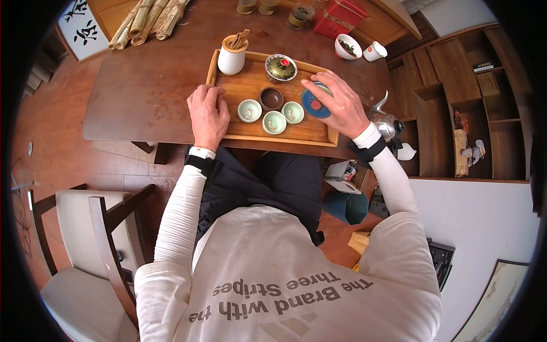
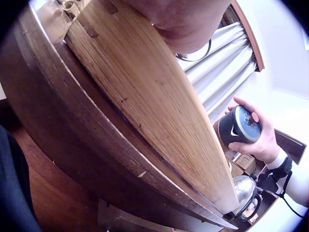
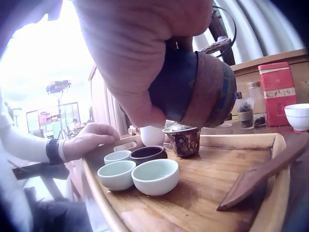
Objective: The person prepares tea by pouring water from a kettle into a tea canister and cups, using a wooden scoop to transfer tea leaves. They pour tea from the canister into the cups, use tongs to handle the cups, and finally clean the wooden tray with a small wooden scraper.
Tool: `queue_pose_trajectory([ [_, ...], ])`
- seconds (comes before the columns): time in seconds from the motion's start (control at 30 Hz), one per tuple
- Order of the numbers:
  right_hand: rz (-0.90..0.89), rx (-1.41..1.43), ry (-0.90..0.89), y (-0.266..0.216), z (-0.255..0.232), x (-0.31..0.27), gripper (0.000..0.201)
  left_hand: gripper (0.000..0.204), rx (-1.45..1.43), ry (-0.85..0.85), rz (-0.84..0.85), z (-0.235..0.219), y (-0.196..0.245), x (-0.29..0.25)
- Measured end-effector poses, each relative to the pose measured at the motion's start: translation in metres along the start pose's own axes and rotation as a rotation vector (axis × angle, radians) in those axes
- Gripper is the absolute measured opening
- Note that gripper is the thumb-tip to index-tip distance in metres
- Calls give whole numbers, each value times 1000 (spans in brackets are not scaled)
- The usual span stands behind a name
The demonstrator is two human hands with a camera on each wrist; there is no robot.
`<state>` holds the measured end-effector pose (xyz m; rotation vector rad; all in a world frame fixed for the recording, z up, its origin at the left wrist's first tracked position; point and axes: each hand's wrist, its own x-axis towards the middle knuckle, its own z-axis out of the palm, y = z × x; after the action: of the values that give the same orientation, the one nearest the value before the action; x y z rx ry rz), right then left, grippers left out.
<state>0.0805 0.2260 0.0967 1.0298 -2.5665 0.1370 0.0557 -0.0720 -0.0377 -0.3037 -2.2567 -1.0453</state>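
Observation:
In the head view my right hand (image 1: 342, 105) grips a dark blue canister (image 1: 316, 107) with a red-knobbed lid above the tray's right side. The right wrist view shows the canister (image 3: 215, 92) tilted, a brown band around it, my thumb and fingers about it. My left hand (image 1: 209, 117) rests on the left rim of the wooden tray (image 1: 288, 140), fingers bent. Between the hands stand three pale green cups (image 1: 274, 122) around a dark brown cup (image 1: 270, 99). Behind them are a lidded patterned bowl (image 1: 281, 68) and a white pot (image 1: 232, 60) holding wooden tools.
A metal kettle (image 1: 387, 125) stands right of the tray. Farther back are a white bowl of leaves (image 1: 348, 47), a white cup (image 1: 374, 51), a red box (image 1: 340, 18) and rolled bundles (image 1: 149, 20). A dark wooden piece (image 3: 263, 174) crosses the tray's edge in the right wrist view.

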Motion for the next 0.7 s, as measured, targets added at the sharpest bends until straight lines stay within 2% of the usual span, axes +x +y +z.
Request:
queue_pose_trajectory([
  [0.4,-74,-81,-1,3,-28,12,69,13,-1,-6,1,0,0,0],
  [0.6,-6,11,3,-4,-3,0,75,13,1,10,-3,-2,3,1],
  [0.7,98,114,-15,-12,4,-2,74,14,0,6,-5,-1,2,0],
])
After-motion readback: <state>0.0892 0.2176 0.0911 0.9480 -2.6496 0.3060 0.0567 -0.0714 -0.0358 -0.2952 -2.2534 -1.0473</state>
